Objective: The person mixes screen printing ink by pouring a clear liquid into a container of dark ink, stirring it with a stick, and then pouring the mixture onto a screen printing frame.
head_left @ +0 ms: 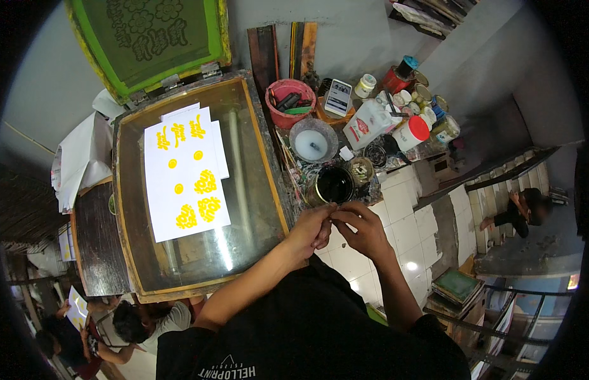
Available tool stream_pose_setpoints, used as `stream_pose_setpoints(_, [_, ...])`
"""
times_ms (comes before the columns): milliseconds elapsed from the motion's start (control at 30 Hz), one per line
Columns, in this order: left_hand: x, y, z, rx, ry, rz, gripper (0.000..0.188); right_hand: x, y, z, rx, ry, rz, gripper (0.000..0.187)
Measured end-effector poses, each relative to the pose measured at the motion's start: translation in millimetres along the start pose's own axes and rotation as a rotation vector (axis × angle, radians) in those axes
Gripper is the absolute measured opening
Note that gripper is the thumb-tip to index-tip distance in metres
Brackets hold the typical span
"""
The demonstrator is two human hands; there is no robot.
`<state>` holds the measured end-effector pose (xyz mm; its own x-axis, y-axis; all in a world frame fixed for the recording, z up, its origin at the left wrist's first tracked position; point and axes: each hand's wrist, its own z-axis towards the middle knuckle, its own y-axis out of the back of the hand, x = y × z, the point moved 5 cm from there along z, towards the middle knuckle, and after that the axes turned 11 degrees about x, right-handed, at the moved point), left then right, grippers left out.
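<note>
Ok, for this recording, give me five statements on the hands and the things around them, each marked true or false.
1. The left hand and right hand are close together. True.
2. The prints on the white sheet are blue. False: they are yellow.
3. The sheet lies on the glass panel. True.
4. The phone is inside the pink bucket. False: it is to the right of it.
5. The green-bordered screen is raised off the glass. True.

I saw white glare streak the glass tabletop [225,249] and spot the tiled floor [399,202]. Toward the dark rim, straight edges bowed.
</note>
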<state>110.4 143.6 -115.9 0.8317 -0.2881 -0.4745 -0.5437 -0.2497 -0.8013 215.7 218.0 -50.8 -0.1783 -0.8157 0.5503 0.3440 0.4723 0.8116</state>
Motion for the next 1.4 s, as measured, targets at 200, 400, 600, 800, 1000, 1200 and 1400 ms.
stream_pose_setpoints(200, [3, 2, -3, 0.001, 0.047, -0.019, 0.033, 13, 9, 6, 0.043, 0.046, 0.048, 0.028])
stream_pose_setpoints(400, [8, 10, 1, 0.074, 0.088, 0.006, 0.036, 20, 11, 6, 0.085, 0.048, 0.027, 0.026])
stream_pose_setpoints(600, [11, 3, 2, 0.159, 0.063, -0.071, 0.036, 14, 8, -7, -0.065, 0.022, -0.016, 0.025])
stream_pose_setpoints(800, [4, 3, -26, 0.181, 0.164, 0.044, 0.045, -19, 4, -16, -0.269, -0.152, 0.414, 0.015])
stream_pose_setpoints(1000, [-18, 41, -99, 0.126, -0.005, 0.052, 0.045, -48, 11, -1, -0.394, -0.246, 0.822, 0.019])
stream_pose_setpoints(1200, [-53, 104, -199, -0.291, -0.245, 0.225, 0.048, -57, 31, 12, -0.263, -0.422, 0.447, 0.011])
stream_pose_setpoints(1400, [-102, 161, -307, -0.774, -0.508, 0.433, 0.042, -45, 21, 31, -0.180, -0.420, 0.346, 0.011])
